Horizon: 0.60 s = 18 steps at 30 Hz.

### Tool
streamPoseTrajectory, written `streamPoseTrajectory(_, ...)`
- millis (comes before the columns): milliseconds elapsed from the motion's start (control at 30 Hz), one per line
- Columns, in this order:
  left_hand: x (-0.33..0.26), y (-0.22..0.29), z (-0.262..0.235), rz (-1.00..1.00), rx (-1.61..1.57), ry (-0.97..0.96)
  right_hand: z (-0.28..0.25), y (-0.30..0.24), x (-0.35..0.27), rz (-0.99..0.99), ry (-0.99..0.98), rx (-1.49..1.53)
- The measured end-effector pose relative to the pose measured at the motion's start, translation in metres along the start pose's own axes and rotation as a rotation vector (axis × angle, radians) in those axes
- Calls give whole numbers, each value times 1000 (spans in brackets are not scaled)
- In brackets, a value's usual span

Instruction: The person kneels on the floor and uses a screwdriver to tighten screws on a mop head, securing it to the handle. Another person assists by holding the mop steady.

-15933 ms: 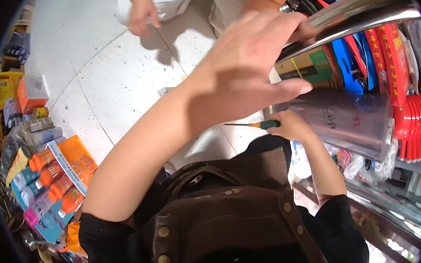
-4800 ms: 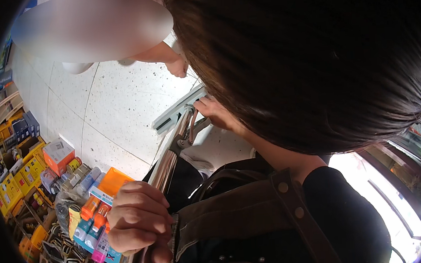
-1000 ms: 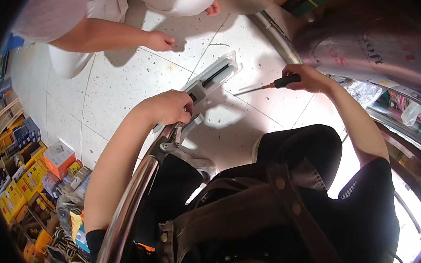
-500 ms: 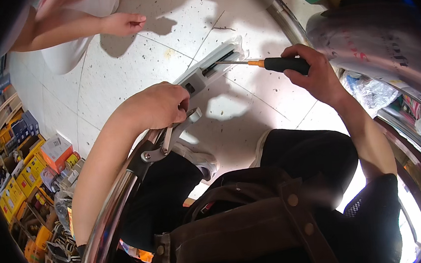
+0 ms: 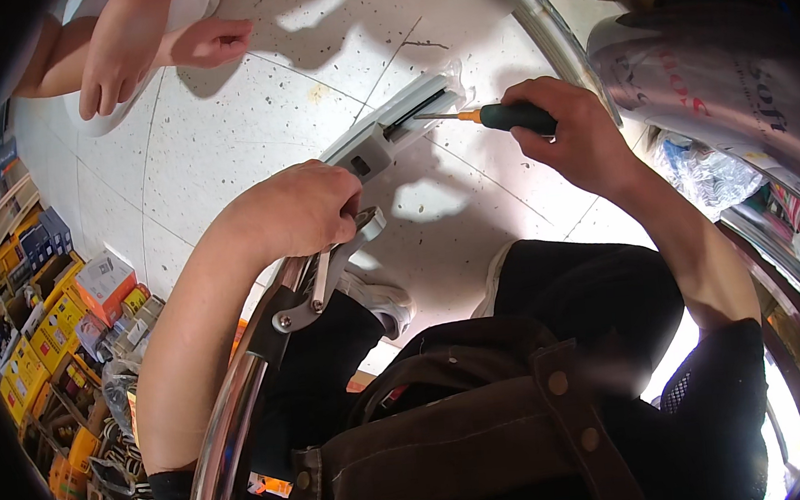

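My right hand (image 5: 574, 128) is closed round the dark handle of a screwdriver (image 5: 502, 117) with an orange collar. Its thin shaft points left, and the tip is at a dark slot in a long grey plastic housing (image 5: 372, 155). I cannot tell whether the tip touches inside. My left hand (image 5: 307, 206) grips the tool just below that housing, fingers curled round it and partly hidden. A grey lever (image 5: 322, 280) with a bolted joint shows under the hand. From there a curved-looking chrome tube (image 5: 223, 452) runs down along my left forearm.
Another person's two hands (image 5: 205, 44) are at the upper left over the tiled floor (image 5: 249, 121). Yellow boxes and an orange-and-white box (image 5: 107, 284) crowd the left. A silvery wrapped roll (image 5: 706, 75) and clear plastic (image 5: 704, 174) lie at the right. A brown bag (image 5: 453, 443) covers my lap.
My right hand and the screwdriver have moved a little to the left. The chrome tube has shifted slightly right. The other person's second hand has come down into view.
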<state>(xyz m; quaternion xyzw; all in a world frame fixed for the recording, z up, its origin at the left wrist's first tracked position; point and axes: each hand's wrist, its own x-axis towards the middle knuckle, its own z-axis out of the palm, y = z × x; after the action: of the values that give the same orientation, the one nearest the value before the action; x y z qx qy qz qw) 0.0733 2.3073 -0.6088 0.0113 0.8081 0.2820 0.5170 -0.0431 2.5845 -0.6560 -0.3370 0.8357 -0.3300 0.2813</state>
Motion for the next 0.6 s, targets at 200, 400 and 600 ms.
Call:
streamPoseTrajectory(200,-2,-2,-2,-92,-6,-54,7,5,0,-26,-12,-6)
streamPoseTrajectory(400,-9,-15,6,36,23,80,14,5,2,-42,-23,-5)
streamPoseTrajectory(600,-8,0,-6,-113,21,-42,22,7,3,-139,-9,-47)
